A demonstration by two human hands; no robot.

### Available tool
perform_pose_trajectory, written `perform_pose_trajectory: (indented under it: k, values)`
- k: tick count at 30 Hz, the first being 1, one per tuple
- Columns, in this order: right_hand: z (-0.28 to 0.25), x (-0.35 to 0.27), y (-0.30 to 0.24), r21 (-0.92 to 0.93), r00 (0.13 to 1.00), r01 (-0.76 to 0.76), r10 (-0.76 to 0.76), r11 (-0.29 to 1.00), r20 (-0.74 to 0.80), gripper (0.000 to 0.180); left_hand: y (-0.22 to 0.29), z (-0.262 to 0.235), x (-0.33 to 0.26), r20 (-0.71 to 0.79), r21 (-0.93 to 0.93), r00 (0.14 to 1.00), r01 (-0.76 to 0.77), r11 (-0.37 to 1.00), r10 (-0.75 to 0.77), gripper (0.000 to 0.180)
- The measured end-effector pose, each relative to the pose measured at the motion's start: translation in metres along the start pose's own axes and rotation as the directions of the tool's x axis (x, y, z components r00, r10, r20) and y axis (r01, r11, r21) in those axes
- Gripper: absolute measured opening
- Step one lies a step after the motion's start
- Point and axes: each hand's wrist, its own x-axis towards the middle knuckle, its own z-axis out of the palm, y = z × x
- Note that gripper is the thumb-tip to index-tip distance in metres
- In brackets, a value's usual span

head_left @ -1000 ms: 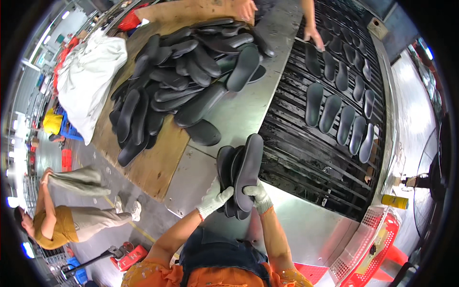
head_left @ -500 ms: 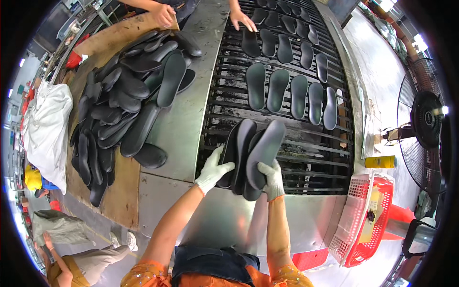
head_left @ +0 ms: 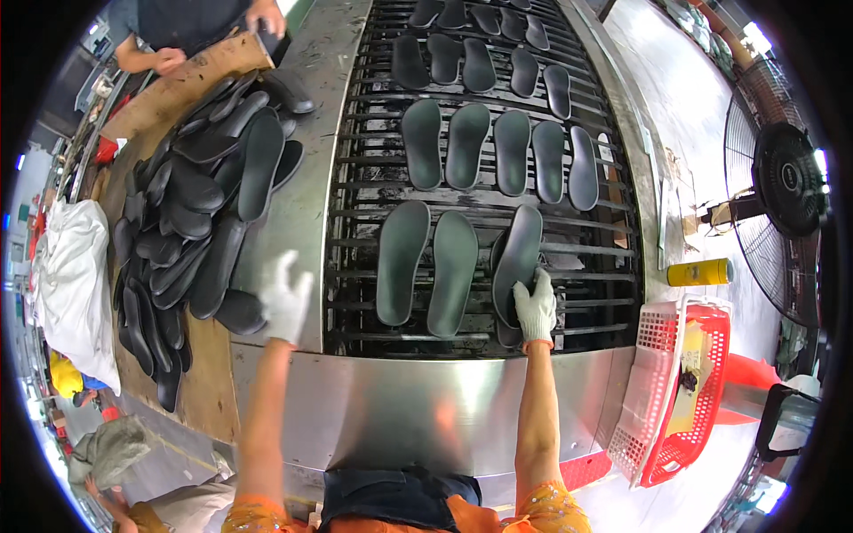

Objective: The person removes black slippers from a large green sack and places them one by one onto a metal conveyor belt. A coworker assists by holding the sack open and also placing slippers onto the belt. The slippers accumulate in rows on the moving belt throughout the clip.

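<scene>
My right hand [head_left: 536, 311], in a white glove, grips a black insole [head_left: 521, 249] above the near end of the dark slatted conveyor [head_left: 586, 330]. At least one more insole shows beneath it, mostly hidden. To its left, a wide insole [head_left: 403, 262] and a slimmer insole [head_left: 452, 274] lie flat on the slats, toes away from me. My left hand [head_left: 286, 300], gloved too and smeared by motion, has its fingers apart and nothing in them. It hovers over the metal edge, beside the lowest insole [head_left: 240, 313] of the pile [head_left: 191, 191].
Rows of insoles [head_left: 513, 153] cover the slats farther off. A co-worker's hands [head_left: 265, 16] are beyond the cardboard [head_left: 200, 75] at far left. On the right are a yellow can [head_left: 700, 272], a red and white basket [head_left: 653, 391] and a fan [head_left: 786, 178].
Two insoles from my hands now lie on the slats. My left hand has let go and moved left toward the pile. My right hand keeps the rest. The view has shifted right.
</scene>
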Motion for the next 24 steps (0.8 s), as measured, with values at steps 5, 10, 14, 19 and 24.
perform_pose_trajectory:
  k: [5, 10, 14, 19, 24]
  values:
    - [-0.017, -0.022, -0.081, -0.221, 0.994, 0.057, -0.034, 0.974, 0.107, 0.1, -0.056, -0.076, 0.038, -0.19, 0.669, 0.979, 0.073, 0.74, 0.075, 0.066]
    - [-0.013, -0.012, -0.096, -0.322, 0.983, -0.051, 0.104, 0.946, 0.149, 0.108, -0.079, -0.095, 0.047, -0.152, 0.682, 0.884, 0.418, 0.601, -0.442, 0.096]
    - [-0.017, -0.009, -0.088, -0.366, 0.986, 0.013, 0.05, 0.93, 0.162, 0.106, -0.081, -0.096, 0.053, -0.114, 0.769, 0.878, 0.374, 0.518, -0.464, 0.094]
    - [-0.029, 0.001, -0.066, -0.136, 0.993, 0.032, -0.016, 0.99, 0.119, 0.104, -0.102, -0.116, 0.052, -0.106, 0.683, 0.95, 0.283, 0.673, -0.292, 0.065]
    - [-0.042, 0.02, -0.015, -0.234, 0.984, 0.063, -0.021, 0.97, 0.178, 0.093, -0.138, -0.151, 0.037, -0.072, 0.341, 0.992, 0.119, 0.933, -0.1, 0.045]
